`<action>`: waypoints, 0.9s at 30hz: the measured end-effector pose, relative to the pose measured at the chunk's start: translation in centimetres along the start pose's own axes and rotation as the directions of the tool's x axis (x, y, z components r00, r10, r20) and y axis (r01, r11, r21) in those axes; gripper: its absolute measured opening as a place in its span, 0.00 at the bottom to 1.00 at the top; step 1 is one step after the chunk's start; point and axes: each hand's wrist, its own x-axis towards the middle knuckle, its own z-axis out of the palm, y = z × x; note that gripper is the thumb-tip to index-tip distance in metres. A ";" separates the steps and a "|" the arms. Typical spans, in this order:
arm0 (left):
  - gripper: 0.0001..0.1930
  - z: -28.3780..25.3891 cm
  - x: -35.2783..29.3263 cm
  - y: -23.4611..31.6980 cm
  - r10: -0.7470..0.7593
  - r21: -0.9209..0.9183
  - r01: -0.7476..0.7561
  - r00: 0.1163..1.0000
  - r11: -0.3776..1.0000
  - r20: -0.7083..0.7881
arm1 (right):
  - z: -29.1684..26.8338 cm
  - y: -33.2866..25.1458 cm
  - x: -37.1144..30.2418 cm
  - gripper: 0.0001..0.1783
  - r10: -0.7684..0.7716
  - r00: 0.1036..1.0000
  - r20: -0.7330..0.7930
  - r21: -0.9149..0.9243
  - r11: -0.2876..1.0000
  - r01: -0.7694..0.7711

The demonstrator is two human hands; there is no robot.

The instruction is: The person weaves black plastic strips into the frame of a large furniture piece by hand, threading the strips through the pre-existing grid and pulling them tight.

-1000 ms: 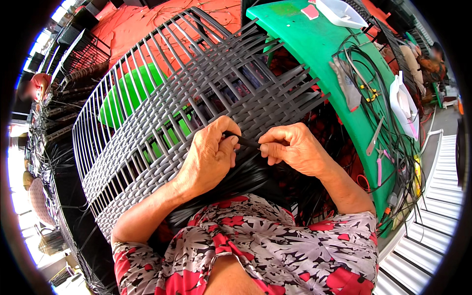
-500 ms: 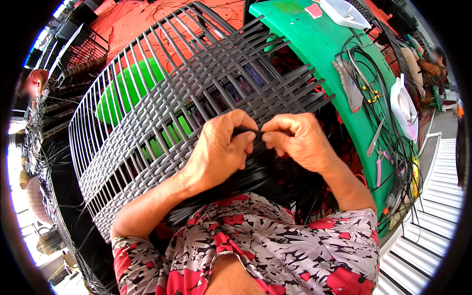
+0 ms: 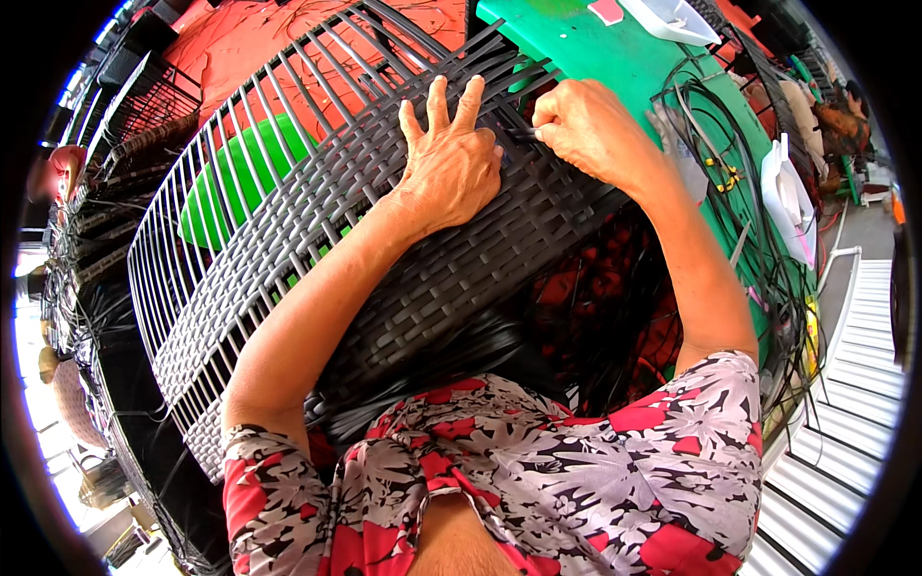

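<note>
Right against the floral top [image 3: 538,480], a loose bundle of dark strands [image 3: 471,346]. Just beyond, the near part of the grey woven panel [image 3: 480,278], uncovered now after lying partly behind both hands a second ago; beside the left edge of the desk, with loose strip ends reaching over that edge. Farther out than before, and no longer meeting fingertip to fingertip: left hand [image 3: 451,168] laid palm down on the weave, fingers spread wide, gripping nothing; right hand [image 3: 591,125] by the desk's left edge, fingers curled closed, thumb and forefinger pinched on a dark strip [image 3: 525,133].

In the way across the green desk [image 3: 605,62], the right forearm [image 3: 696,278], with a grey item [image 3: 687,168] half hidden behind, in plain view half a second ago. Along the desk's right edge, a tangle of black strands [image 3: 773,259], yellow pieces [image 3: 725,178] and a white tray [image 3: 789,206]. At the far edge, a second white tray [image 3: 672,21] and a pink scrap [image 3: 606,12]. Beyond the panel's unwoven bars, a bright green object [image 3: 221,197]; farthest, a red surface [image 3: 240,43].
</note>
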 end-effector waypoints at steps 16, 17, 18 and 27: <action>0.04 0.3 1.5 -1.1 -0.320 -0.363 0.301 0.947 0.882 0.008 | 0.1 1.2 1.2 0.06 0.049 0.991 0.121 0.112 0.992 -0.063; 0.04 0.3 1.4 -1.5 -0.337 -0.439 0.300 0.942 0.847 -0.006 | 0.1 0.9 1.1 0.06 0.009 0.998 0.070 0.045 0.999 -0.012; 0.03 0.2 1.4 -1.7 -0.335 -0.485 0.285 0.942 0.827 -0.016 | 0.2 0.9 1.1 0.07 -0.093 0.993 -0.080 -0.061 0.994 0.088; 0.04 -3.6 -1.4 -1.8 -0.216 -0.667 0.024 0.954 0.745 -0.207 | 0.9 -2.3 0.4 0.09 0.063 0.982 0.176 0.617 0.771 -0.160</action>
